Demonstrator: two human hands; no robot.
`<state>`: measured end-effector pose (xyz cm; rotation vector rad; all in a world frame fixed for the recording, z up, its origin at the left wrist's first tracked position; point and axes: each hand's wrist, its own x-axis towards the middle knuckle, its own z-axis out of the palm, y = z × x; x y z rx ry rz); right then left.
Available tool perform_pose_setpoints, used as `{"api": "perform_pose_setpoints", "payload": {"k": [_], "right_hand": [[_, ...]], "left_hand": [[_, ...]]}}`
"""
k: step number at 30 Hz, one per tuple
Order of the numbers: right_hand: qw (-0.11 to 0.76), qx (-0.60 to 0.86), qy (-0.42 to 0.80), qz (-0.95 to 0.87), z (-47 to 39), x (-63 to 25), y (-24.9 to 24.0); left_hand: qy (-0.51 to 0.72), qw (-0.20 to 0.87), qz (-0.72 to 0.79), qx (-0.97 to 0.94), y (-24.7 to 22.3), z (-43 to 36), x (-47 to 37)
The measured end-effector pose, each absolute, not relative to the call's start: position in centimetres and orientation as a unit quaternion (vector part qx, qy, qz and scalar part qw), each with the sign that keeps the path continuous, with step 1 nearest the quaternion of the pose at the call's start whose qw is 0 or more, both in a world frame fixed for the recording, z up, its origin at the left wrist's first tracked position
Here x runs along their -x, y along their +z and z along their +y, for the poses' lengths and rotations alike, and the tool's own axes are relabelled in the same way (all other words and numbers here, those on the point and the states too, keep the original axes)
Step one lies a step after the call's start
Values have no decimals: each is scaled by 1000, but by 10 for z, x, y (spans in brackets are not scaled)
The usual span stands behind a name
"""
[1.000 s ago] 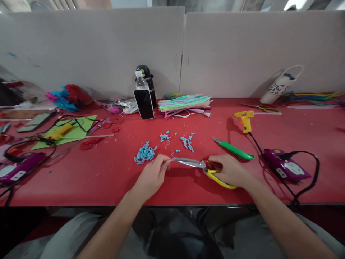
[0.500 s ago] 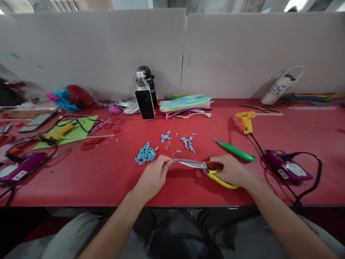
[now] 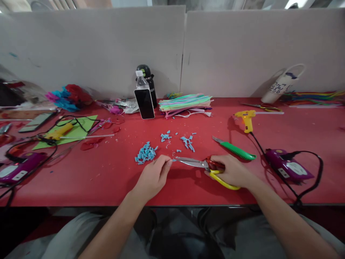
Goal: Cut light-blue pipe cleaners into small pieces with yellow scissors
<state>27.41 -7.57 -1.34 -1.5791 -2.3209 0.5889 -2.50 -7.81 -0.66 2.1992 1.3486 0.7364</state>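
Note:
My right hand [image 3: 231,169] is closed round the red and yellow handles of a pair of scissors [image 3: 192,162], whose blades point left. Pinched between the thumb and fingertips of my left hand [image 3: 154,176] is a small light-blue piece [image 3: 174,160], its end just showing by the blade tips. A pile of short blue pieces [image 3: 145,154] lies just beyond my left hand. Two smaller groups of the same kind, one of blue pieces [image 3: 188,143] beyond the scissors and one of blue bits [image 3: 165,136] further back, rest on the red table [image 3: 113,180], with tiny scraps between them.
A green utility knife [image 3: 237,150] lies right of the scissors. Beyond it are a yellow glue gun [image 3: 246,119] and a purple power box [image 3: 288,166] with a cable. Pastel pipe cleaners [image 3: 185,103] lie at the back, beside a phone [image 3: 145,104] leaning on a bottle [image 3: 141,81].
The scissors have drawn slightly to the right, so their tips stand a little apart from my left fingertips. The small piles look the same.

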Motion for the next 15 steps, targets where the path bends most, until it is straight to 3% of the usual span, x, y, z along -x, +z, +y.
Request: {"api": "perform_pose_setpoints", "payload": {"k": [15], "right_hand": [[131, 556, 187, -799, -75, -269, -9]], "left_hand": [[249, 251, 505, -787, -7, -78, 24]]}}
